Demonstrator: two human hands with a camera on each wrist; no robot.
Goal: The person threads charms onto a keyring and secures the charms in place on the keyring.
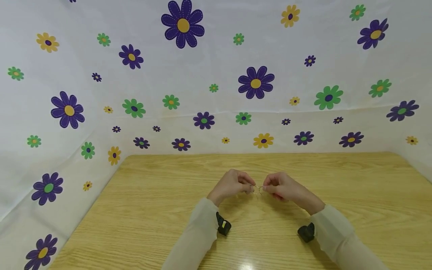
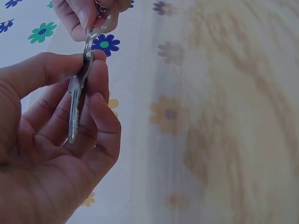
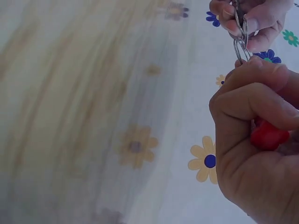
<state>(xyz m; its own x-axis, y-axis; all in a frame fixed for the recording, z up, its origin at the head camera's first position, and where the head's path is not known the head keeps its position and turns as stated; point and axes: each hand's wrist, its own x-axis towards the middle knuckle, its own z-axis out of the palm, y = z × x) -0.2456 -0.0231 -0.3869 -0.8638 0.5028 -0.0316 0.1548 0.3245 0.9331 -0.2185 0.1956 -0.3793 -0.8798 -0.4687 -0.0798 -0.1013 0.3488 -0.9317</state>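
Observation:
Over the middle of the table, my left hand (image 1: pixel 233 183) and right hand (image 1: pixel 285 187) face each other with thin metal rings (image 1: pixel 257 189) between their fingertips. In the left wrist view, the left thumb and fingers pinch a silver key (image 2: pixel 74 109) near its head, its blade pointing down toward the palm. A metal ring (image 2: pixel 87 46) passes by the key's head. The right wrist view shows rings (image 3: pixel 241 49) that seem to overlap; whether they are linked I cannot tell. My right fingers pinch one ring and curl round a small red object (image 3: pixel 269 136), mostly hidden in the palm.
The wooden table (image 1: pixel 162 225) stretches to both sides of the arms. A white cloth (image 1: pixel 216 67) printed with flowers stands behind the table and along its sides. Each wrist carries a small black camera (image 1: pixel 224 226).

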